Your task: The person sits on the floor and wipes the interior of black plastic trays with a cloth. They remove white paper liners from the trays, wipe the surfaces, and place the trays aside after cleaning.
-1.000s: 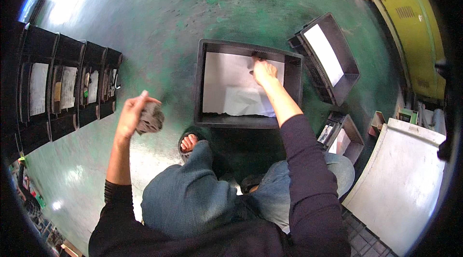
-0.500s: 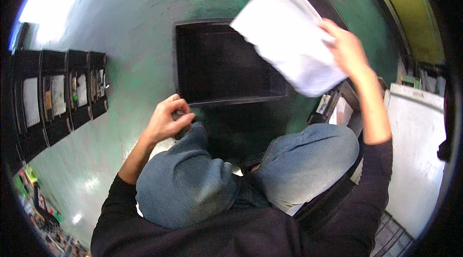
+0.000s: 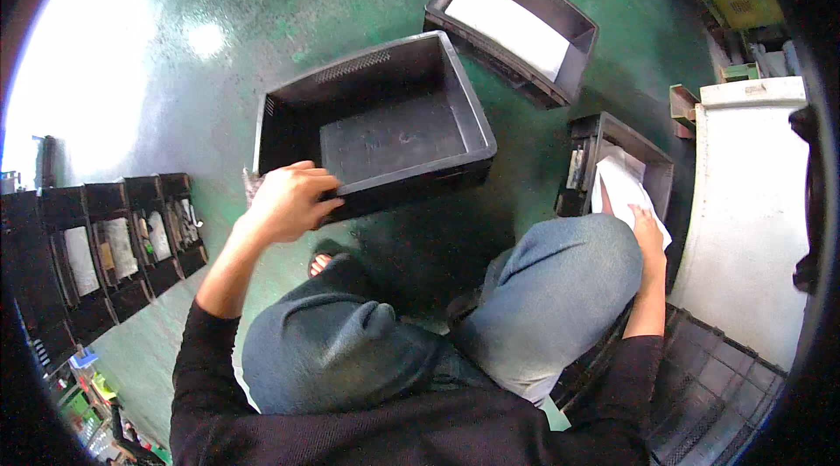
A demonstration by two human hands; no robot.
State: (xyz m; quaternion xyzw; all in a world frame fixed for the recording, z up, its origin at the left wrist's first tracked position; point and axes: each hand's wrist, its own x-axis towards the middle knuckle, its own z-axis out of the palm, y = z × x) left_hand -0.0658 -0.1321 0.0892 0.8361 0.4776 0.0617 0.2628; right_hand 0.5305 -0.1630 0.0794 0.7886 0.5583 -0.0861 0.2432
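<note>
Holds the white paper (image 3: 618, 182) by its near end in the right hand (image 3: 646, 234), right of the big black box (image 3: 402, 133), slanting long ways over a small box (image 3: 649, 151). Curls the left hand (image 3: 293, 199) at the big black box's near left corner, far from the white paper; cannot tell if gripping.

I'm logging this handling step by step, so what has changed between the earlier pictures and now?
The right hand lifted the white paper out of the large black bin, carried it rightward and holds it at the small black bin. The left hand came rightward to the large black bin's near rim. The black crate farther off keeps its white sheet, and the row of dark bins stays put.
</note>
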